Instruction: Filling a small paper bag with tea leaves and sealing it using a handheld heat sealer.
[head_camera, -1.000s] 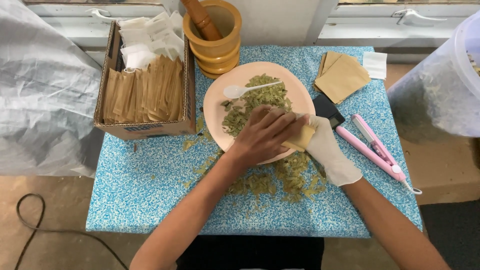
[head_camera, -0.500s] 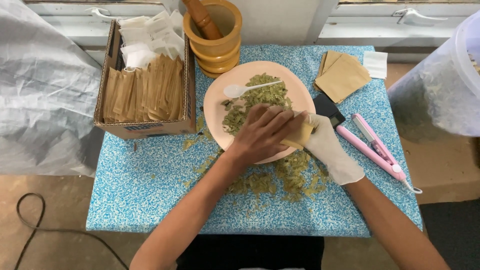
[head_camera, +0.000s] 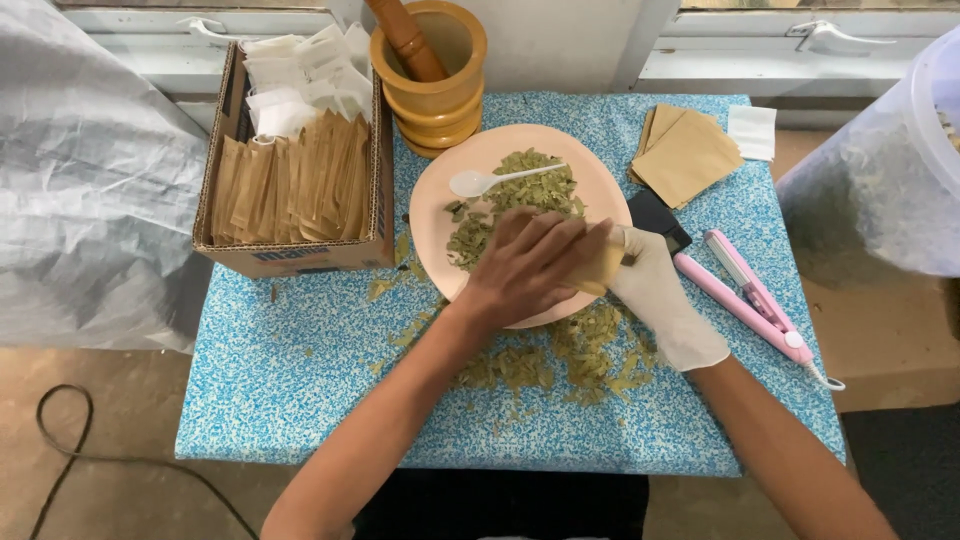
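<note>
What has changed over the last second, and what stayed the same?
Almost nothing moved. The left hand stays over the dried leaves on the pink plate, and the gloved right hand still holds the small brown packet beside it. The white spoon, the cardboard box, the wooden mortar and the pink sealer lie as before.

White glove (head_camera: 665, 300) on right hand (head_camera: 660, 295)

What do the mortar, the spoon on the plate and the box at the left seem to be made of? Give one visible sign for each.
Mortar: probably wood, smooth yellow-brown with turned ridges at its base.
Spoon: likely plastic, thin, uniformly white, slightly glossy.
Box: cardboard, matte brown with thin folded flaps.
</note>
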